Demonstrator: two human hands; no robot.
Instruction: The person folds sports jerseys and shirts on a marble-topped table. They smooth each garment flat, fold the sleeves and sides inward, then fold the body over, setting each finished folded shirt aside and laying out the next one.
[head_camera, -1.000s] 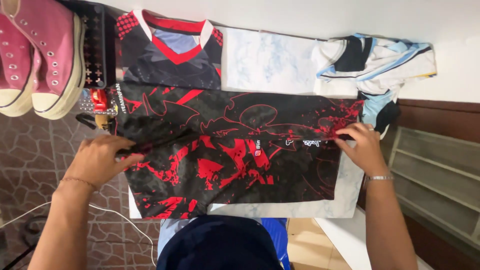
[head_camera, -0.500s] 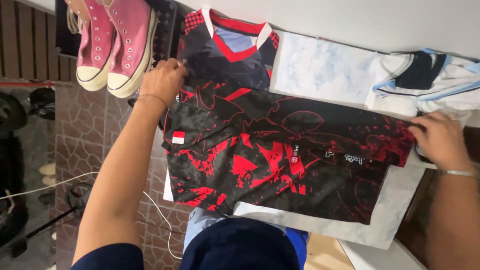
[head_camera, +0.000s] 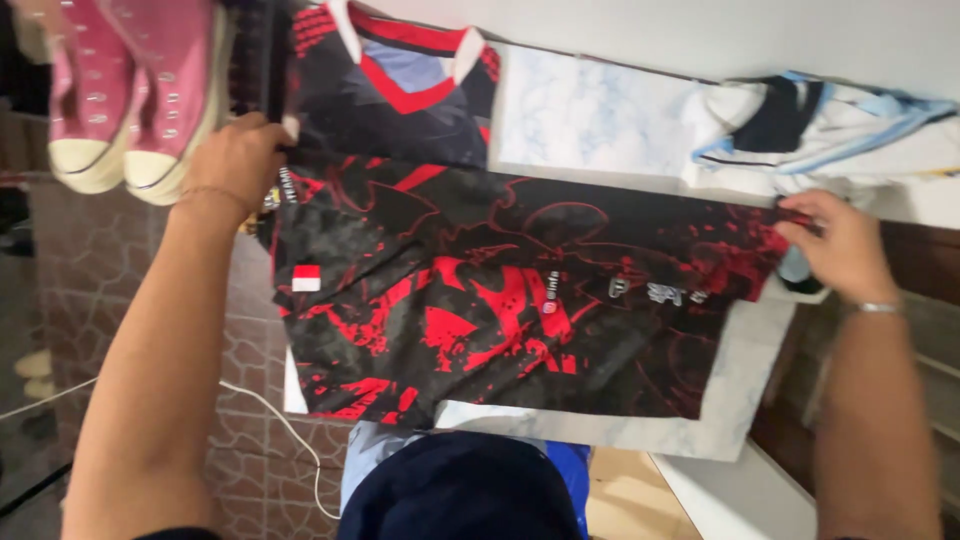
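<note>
Now both arms outstretched; left hand (head_camera: 238, 158) and right hand (head_camera: 838, 245) pinching jersey (head_camera: 500, 290) edges

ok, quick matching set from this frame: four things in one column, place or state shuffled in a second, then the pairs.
Things:
1. black-and-red jersey
2. pink sneakers
3. white-and-blue shirt
4. marble-pattern board

Places or states:
A. bunched up at far right
B. beyond the left hand, at far left
C. flat under the clothes
D. spread out, far edge held by both the left hand and the right hand

Pairs: 1-D, 2-B, 3-A, 4-C
</note>
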